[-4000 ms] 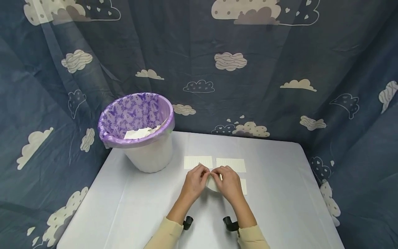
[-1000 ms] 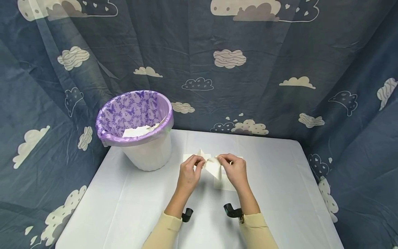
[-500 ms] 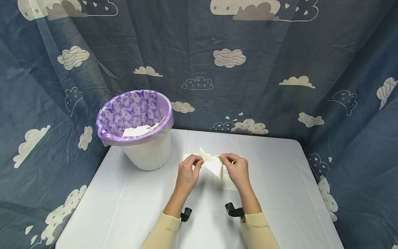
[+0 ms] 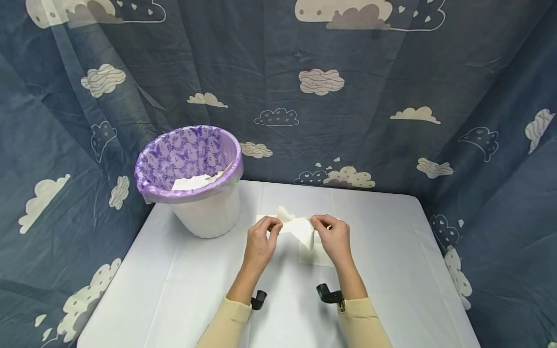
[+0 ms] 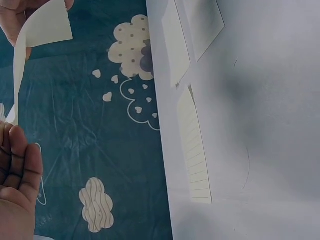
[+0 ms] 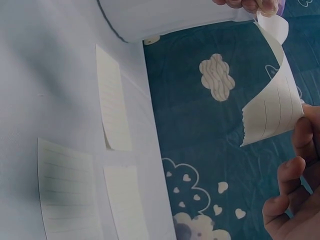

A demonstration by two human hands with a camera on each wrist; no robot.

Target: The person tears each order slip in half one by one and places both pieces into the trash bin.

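A cream lined paper slip (image 4: 302, 231) hangs above the table between both hands, curled and twisted. Its ragged edge shows in the right wrist view, where faint lines cross the paper (image 6: 272, 107). My left hand (image 4: 260, 241) pinches one end between thumb and fingertips. At the other end, thumb and index finger of my right hand (image 4: 335, 239) pinch the paper, the other fingers loosely bent. Below lie three flat lined slips: one at front (image 4: 314, 256), and two behind, the left one (image 5: 194, 150) and the right one (image 6: 125, 202), partly hidden by hands and paper in the head view.
On the table's back left stands a white bin (image 4: 209, 215) with a purple butterfly-print liner (image 4: 183, 152) over its rim. Paper pieces (image 4: 191, 183) lie inside. A white cloth covers the table (image 4: 391, 266), and a dark cloud-patterned curtain (image 4: 361, 125) hangs behind and at the sides.
Four seconds ago the hands met at the paper, fingertips together. They have since drawn apart and the paper has become visible between them, twisted; over the last second the gap has widened slightly.
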